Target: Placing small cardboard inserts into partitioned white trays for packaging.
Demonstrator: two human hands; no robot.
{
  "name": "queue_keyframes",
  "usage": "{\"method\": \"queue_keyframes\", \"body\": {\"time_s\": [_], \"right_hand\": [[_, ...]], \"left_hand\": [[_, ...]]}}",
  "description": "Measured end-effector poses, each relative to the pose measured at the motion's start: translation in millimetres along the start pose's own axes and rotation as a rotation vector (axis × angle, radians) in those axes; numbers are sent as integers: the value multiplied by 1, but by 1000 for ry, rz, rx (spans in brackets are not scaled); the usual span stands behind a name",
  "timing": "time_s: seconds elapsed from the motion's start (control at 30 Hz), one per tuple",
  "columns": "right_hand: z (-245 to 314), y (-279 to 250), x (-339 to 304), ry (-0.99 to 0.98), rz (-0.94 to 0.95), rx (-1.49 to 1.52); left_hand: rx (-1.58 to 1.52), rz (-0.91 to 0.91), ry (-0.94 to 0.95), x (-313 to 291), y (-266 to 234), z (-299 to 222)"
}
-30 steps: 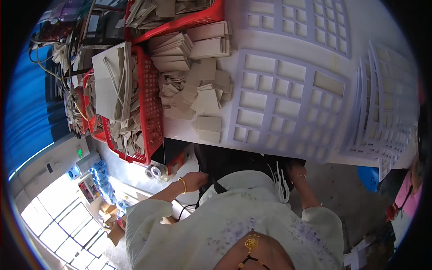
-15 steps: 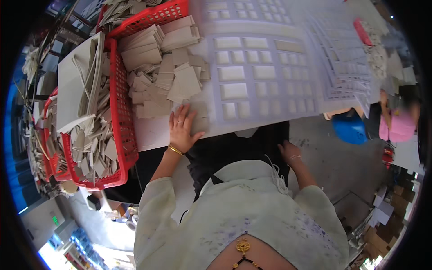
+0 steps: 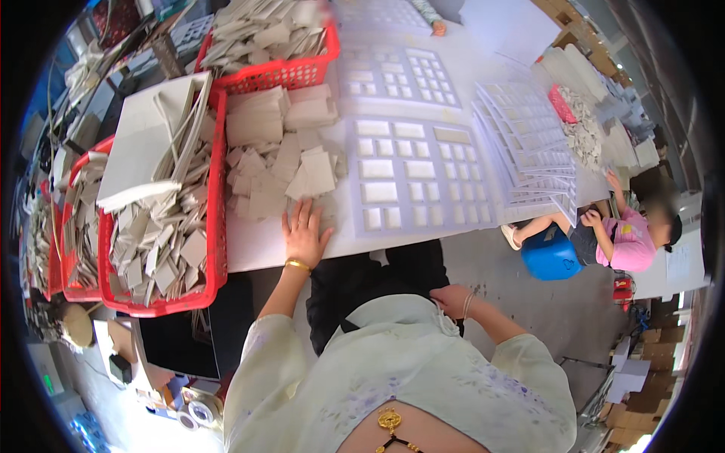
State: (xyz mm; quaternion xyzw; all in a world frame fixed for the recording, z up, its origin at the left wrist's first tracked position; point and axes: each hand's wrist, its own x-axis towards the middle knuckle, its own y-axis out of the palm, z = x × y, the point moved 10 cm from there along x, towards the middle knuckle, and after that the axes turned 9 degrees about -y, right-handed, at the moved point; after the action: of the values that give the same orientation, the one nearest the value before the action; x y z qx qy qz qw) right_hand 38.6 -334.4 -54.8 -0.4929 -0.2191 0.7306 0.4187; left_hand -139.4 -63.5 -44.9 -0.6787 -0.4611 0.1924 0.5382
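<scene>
My left hand (image 3: 304, 234) lies flat, fingers spread, on the near edge of the white table (image 3: 257, 245), just below a loose pile of pale foam squares (image 3: 276, 162). It holds nothing. To its right lies a white foam sheet with rectangular cut-outs (image 3: 419, 181). My right hand (image 3: 451, 300) rests low against the hem of my pale green top, fingers curled on the fabric, away from the table.
A red basket of foam offcuts (image 3: 162, 234) stands left of the hand, another red basket (image 3: 272, 45) at the back. A stack of cut-out sheets (image 3: 529, 151) sits at the right. A person in pink (image 3: 623, 238) sits by a blue stool (image 3: 550, 257).
The view has swung upward over the table. My left hand came up from below the edge and settled flat on the table; my right hand moved onto my top.
</scene>
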Motion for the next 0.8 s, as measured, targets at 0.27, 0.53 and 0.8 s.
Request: {"method": "queue_keyframes", "body": {"time_s": [0.27,0.53,0.8], "right_hand": [[-33,9,22,45,-126,82],[-43,-13,52,0,12,51],[18,-250,108,-363,-275,131]], "left_hand": [[-79,-82,24,-4,-9,-5],[-95,-112,-3,-5,-12,3],[-241,-146,-50,-5,-32,2]]}}
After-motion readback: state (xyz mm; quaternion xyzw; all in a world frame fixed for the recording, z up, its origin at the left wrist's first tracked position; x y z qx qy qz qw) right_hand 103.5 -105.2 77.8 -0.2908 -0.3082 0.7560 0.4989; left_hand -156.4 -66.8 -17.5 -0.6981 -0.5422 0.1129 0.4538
